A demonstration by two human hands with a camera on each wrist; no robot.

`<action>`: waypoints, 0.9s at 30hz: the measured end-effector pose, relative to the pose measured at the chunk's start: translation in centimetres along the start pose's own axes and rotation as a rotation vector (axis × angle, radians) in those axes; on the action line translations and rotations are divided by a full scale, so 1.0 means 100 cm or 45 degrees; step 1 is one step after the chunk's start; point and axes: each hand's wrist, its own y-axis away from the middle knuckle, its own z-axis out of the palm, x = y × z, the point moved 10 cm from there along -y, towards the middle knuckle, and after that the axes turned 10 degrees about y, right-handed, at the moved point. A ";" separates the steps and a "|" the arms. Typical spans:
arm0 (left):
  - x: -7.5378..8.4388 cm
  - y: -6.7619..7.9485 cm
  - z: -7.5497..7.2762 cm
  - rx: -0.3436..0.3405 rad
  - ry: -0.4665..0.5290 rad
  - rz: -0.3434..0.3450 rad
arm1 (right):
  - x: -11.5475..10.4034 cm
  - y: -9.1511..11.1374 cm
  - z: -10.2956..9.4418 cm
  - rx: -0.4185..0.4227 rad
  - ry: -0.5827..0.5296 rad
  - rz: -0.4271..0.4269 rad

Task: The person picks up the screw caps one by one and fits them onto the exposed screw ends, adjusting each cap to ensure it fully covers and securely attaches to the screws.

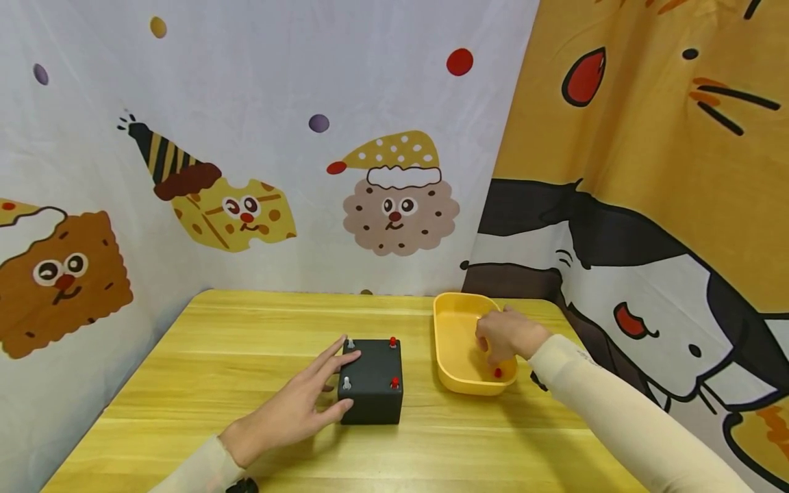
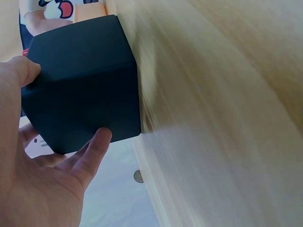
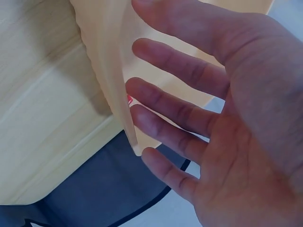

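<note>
A black box [image 1: 372,376] stands on the table with two red pegs [image 1: 394,382] along the right of its top and two pale grey pegs [image 1: 346,383] along the left. My left hand [image 1: 292,407] holds the box at its left side, thumb at the near face and fingers spread over the top and far side. To the right, my right hand [image 1: 508,333] reaches into a yellow tray [image 1: 448,342]. In the right wrist view its fingers [image 3: 175,104] are loosely extended, holding nothing. A small red piece [image 1: 498,373] lies in the tray's near end, below that hand.
The wooden table [image 1: 259,329] carries the box and tray. A printed cloth [image 1: 259,82] with cartoon figures hangs behind and around it. Just right of the tray, a small dark object [image 1: 538,381] shows beneath the right sleeve.
</note>
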 end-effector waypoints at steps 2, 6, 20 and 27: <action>-0.001 0.000 0.000 0.000 0.009 -0.002 | -0.001 -0.001 0.001 -0.022 -0.001 0.011; -0.002 0.000 0.000 -0.004 0.005 0.000 | -0.005 -0.002 0.003 -0.041 0.007 0.016; -0.004 0.000 0.000 -0.007 0.038 -0.009 | -0.018 -0.004 0.008 -0.093 0.160 -0.016; -0.004 0.001 0.001 -0.005 0.043 -0.004 | -0.023 -0.004 0.011 -0.111 0.224 -0.025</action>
